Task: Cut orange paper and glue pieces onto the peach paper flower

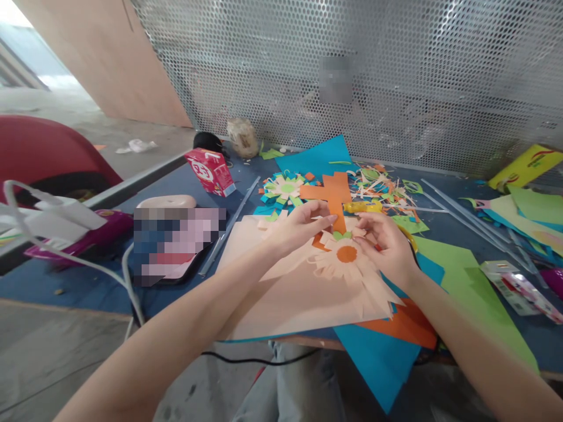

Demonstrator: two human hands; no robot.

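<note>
A cream paper flower (323, 266) with an orange centre and fringed petals lies over cream sheets in front of me. My right hand (387, 243) is at its upper right edge, thumb and fingers closed on the petals; the exact grip is partly hidden. My left hand (308, 225) hovers at the flower's upper left, fingers loosely curved and a little apart, with nothing visible in them. A green paper piece (343, 235) shows between the hands at the flower's top edge. Just beyond, orange paper strips (336, 190) lie crossed beside a yellow-handled tool (363, 207).
Another fringed flower (285, 189) and paper scraps (382, 181) lie farther back. Left are a red box (211, 171), a blurred-out phone-like item (176, 243) and white cables (79, 258). Clear sticks (475, 217) and a green sheet (466, 281) are right. Perforated metal (264, 70) stands behind.
</note>
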